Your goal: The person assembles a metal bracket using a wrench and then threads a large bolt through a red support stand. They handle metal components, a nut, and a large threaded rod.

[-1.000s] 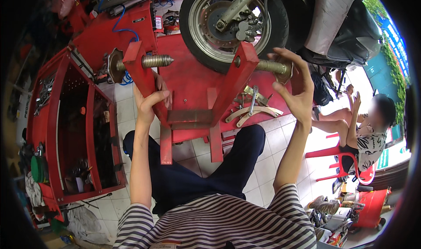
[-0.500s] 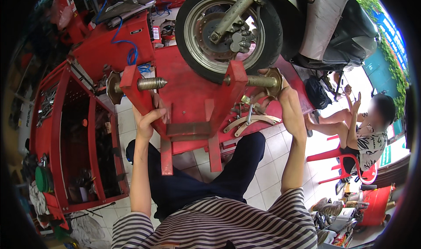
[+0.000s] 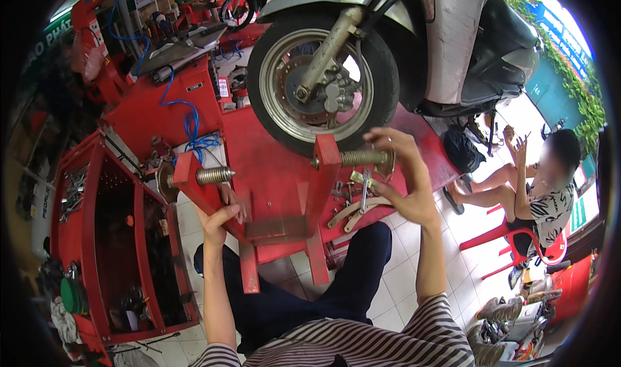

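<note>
In front of me stands a red steel wheel clamp [image 3: 275,228], with two uprights and a threaded screw through the top of each. My left hand [image 3: 221,219] is wrapped round the left upright, below its screw [image 3: 215,175]. Beside the round brass-coloured knob [image 3: 386,163] of the right screw [image 3: 360,159], my right hand [image 3: 412,189] has its fingers spread; whether a fingertip touches the knob I cannot tell. Another such knob [image 3: 165,181] sits at the outer end of the left screw. Just beyond the clamp is the scooter's front wheel [image 3: 323,86].
The scooter stands on a red platform [image 3: 414,131] where curved metal pieces [image 3: 356,213] and small tools lie. A red tool cabinet [image 3: 139,237] is at left, with a blue hose [image 3: 191,124] behind it. A person [image 3: 540,186] sits on a red chair at right.
My right hand has loosened from the right knob and spread its fingers. The left hand keeps its hold on the upright. My view has tilted, so the clamp appears lower.
</note>
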Available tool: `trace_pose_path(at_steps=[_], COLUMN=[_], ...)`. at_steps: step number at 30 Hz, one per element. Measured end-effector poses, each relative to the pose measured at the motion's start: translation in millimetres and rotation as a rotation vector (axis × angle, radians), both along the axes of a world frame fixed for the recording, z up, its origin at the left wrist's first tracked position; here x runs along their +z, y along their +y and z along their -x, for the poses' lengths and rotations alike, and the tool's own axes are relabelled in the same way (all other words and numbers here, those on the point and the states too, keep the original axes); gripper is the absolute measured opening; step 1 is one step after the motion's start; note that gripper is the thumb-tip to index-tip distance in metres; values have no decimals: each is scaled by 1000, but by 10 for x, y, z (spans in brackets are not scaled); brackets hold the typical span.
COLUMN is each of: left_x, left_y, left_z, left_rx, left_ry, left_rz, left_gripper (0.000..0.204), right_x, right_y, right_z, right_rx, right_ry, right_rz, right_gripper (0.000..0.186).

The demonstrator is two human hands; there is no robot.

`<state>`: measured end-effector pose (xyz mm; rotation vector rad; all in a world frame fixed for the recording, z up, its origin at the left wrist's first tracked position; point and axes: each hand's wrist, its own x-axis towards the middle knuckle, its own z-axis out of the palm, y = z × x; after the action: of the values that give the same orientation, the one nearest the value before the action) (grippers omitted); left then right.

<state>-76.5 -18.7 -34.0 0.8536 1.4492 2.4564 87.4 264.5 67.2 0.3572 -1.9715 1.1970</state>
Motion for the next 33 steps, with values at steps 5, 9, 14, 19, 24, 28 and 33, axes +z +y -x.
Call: trace_pose_path(at_steps=[5, 9, 14, 19, 24, 28, 33], left_x=[-24, -44, -99, -116, -101, -39, -39], left_y=[31, -4, -27, -7, -17, 9, -15], left_z=[13, 25, 55, 42, 39, 17, 28], left_rx=[-4, -7, -60, -23, -23, -2, -20], left_ry=[-36, -46, -62, -65, -47, -34, -15], left_rz=[-32, -36, -67, -67, -57, -12, -11], left_gripper=[31, 31, 31, 31, 31, 31, 30], right_x=[-129, -94, -212, -415, -420, -251, -29], right_y=[123, -140, 37, -2, -14, -46, -175], right_z=[15, 127, 220, 380, 402, 234, 96], right_rx=[51, -115, -34, -42, -107, -122, -117], right_ry=[-301, 78, 291, 428, 436, 178, -170], right_rz=[173, 137, -140, -52, -116, -57, 153], right_gripper=[58, 45, 11, 21, 23, 32, 43])
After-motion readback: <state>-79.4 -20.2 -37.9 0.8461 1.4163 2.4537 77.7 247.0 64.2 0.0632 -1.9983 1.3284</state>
